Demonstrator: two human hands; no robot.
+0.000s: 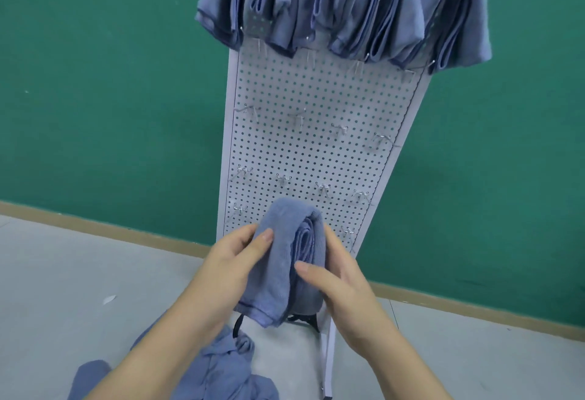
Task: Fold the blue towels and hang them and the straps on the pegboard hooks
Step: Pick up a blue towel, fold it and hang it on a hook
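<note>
Both grips (285, 260) pinching folded towel (281, 260), upright

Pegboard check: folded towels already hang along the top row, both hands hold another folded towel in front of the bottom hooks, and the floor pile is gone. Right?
Not quite: the floor pile is not gone. The head view shows loose blue towels lying on the floor below the hands. The rest holds: folded towels hang along the top of the pegboard, and the left hand and right hand hold a folded towel before the bottom hooks.

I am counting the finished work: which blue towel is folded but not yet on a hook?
The folded towel, gripped by both hands, left and right. The others hang on the pegboard or lie crumpled on the floor.
</note>
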